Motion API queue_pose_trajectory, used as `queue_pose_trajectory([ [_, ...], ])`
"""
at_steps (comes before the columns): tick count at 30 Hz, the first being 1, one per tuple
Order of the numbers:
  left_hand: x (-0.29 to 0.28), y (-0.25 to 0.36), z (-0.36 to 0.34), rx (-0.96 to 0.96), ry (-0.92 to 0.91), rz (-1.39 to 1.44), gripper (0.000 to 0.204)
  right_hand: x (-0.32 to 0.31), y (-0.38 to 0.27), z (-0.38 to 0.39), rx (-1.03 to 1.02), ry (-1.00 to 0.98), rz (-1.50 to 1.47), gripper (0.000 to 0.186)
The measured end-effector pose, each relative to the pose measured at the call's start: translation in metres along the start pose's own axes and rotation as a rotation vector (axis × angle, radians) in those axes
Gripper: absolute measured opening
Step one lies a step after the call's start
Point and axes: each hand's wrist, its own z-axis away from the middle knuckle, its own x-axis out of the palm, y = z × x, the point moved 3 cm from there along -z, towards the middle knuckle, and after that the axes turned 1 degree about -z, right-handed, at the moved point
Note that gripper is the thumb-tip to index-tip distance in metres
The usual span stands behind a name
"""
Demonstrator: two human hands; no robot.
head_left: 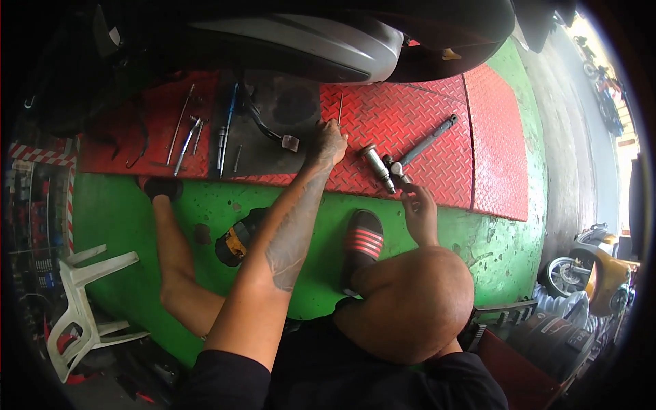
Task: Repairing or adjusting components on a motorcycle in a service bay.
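Thin rod (341, 109) in left hand (329, 144)

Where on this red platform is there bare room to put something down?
The right-hand red panel looks bare, as does the tread plate between it and the grey-handled tool. It's crowded by the right hand, beside the silver cylindrical part, and on the left, where slim metal tools lie.

Green floor (123, 222), white plastic chair (102, 270)

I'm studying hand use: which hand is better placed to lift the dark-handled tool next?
Probably the right hand: it is close by the dark-handled tool, while the left hand is farther away, beside a thin rod.
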Motion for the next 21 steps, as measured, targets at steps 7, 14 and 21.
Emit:
queue_pose_trajectory([
  [7, -0.108, -0.034, 0.054, -0.041, 0.157, 0.22, 0.028, 0.012, -0.019, -0.03, -0.272, 0.011, 0.256, 0.02],
  [14, -0.216, -0.134, 0.195, -0.317, 0.264, 0.45, 0.022, 0.054, -0.052, -0.072, -0.541, -0.115, 0.43, 0.021],
  [21, -0.216, -0.188, 0.286, -0.519, 0.371, 0.416, 0.026, 0.135, -0.08, -0.073, -0.993, -0.659, 0.887, 0.041],
])
